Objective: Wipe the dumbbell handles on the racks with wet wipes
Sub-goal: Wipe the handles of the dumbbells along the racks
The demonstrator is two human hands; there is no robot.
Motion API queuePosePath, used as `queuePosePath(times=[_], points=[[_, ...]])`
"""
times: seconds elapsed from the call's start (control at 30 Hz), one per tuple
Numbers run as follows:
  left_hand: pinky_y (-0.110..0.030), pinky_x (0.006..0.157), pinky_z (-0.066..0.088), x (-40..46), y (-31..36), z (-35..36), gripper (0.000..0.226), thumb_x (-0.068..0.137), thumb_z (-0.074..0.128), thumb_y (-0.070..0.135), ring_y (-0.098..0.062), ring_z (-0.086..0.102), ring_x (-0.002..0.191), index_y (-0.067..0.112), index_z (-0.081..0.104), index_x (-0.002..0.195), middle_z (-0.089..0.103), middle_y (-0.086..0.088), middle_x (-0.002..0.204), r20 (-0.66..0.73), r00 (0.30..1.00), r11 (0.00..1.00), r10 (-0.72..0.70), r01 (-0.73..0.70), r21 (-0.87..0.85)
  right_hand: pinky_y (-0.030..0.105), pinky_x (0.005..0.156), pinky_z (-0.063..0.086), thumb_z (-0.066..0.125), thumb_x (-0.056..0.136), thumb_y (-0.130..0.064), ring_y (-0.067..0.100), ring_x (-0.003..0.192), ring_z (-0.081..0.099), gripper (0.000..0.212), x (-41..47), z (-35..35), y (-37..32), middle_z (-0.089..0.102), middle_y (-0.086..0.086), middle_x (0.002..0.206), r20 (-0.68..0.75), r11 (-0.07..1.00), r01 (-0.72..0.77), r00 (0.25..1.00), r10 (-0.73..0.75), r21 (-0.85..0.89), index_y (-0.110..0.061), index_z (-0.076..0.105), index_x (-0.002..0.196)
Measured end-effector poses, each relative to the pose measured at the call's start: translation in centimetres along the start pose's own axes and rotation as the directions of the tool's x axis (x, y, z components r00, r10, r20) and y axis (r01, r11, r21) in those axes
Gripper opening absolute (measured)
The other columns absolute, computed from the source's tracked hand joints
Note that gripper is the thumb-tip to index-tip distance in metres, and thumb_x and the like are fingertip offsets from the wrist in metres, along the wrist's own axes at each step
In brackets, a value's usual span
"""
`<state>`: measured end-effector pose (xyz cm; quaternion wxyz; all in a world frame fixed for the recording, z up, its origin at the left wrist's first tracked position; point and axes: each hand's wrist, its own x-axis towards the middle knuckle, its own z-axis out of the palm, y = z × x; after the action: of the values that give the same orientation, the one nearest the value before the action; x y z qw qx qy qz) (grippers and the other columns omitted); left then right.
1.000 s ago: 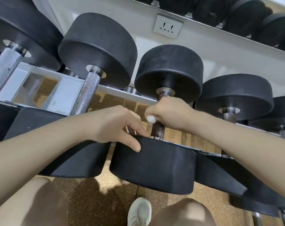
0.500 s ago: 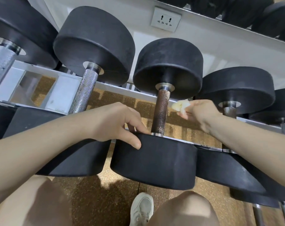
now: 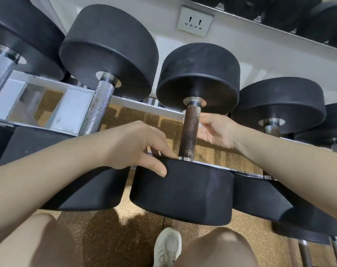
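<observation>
On the rack point(image 3: 48, 105), the rusty handle point(image 3: 189, 130) points away; right hand point(image 3: 217, 130) fingers cup it.

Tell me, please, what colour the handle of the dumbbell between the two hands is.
The handle is rusty dark brown with a knurled texture, shown in the head view.

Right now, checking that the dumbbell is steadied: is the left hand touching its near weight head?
Touching. The head view shows the left hand resting on the near weight head, thumb pressed flat on its top edge beside the rusty handle.
</observation>
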<state>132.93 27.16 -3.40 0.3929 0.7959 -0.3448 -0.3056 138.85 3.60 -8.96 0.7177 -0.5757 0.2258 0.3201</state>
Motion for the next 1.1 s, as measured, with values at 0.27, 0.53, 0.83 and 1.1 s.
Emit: queuePosePath(times=[0.27, 0.53, 0.83, 1.1], points=[[-0.025, 0.075, 0.05, 0.0, -0.5, -0.1, 0.031, 0.073, 0.071, 0.037, 0.003, 0.056, 0.086, 0.039, 0.068, 0.104, 0.06, 0.017, 0.09, 0.005, 1.0, 1.0, 0.015, -0.015, 0.009, 0.022, 0.065, 0.058, 0.042, 0.091, 0.01, 0.01, 0.063, 0.07, 0.039, -1.5, -0.3, 1.3, 0.072, 0.004, 0.071, 0.125, 0.857, -0.201, 0.948, 0.292, -0.474, -0.009, 0.072, 0.077], [-0.039, 0.073, 0.053, 0.3, -0.4, -0.3, 0.035, 0.072, 0.073, 0.038, -0.001, 0.057, 0.088, 0.051, 0.061, 0.102, 0.059, 0.019, 0.094, 0.032, 0.999, 1.0, 0.018, -0.017, -0.017, 0.02, 0.047, 0.054, 0.037, 0.095, 0.005, 0.014, 0.06, 0.064, 0.023, -3.1, 1.2, -1.1, 0.061, 0.01, 0.087, -0.206, 0.954, -0.062, 0.979, 0.001, -0.292, -0.005, 0.058, 0.095], [-0.037, 0.072, 0.053, -0.2, -0.2, 0.0, 0.03, 0.074, 0.071, 0.034, -0.006, 0.057, 0.086, 0.043, 0.067, 0.103, 0.058, 0.017, 0.092, -0.013, 1.0, 0.999, 0.009, -0.009, 0.034, 0.03, 0.062, 0.051, 0.041, 0.08, 0.016, 0.018, 0.053, 0.049, 0.038, -6.6, 1.7, 2.1, 0.052, 0.009, 0.058, -0.139, 0.725, 0.035, 0.974, -0.179, -0.688, -0.005, 0.058, 0.054], [-0.004, 0.07, 0.036, -0.2, -0.1, 0.2, 0.031, 0.076, 0.071, 0.029, 0.0, 0.054, 0.083, 0.034, 0.069, 0.107, 0.058, 0.018, 0.084, -0.05, 0.997, 0.985, 0.054, -0.045, 0.164, 0.02, 0.052, 0.05, 0.043, 0.093, 0.001, 0.017, 0.059, 0.053, 0.024, -5.0, 2.8, 0.3, 0.057, 0.013, 0.072, -0.333, 0.81, 0.092, 0.88, -0.338, -0.58, -0.004, 0.061, 0.078]])
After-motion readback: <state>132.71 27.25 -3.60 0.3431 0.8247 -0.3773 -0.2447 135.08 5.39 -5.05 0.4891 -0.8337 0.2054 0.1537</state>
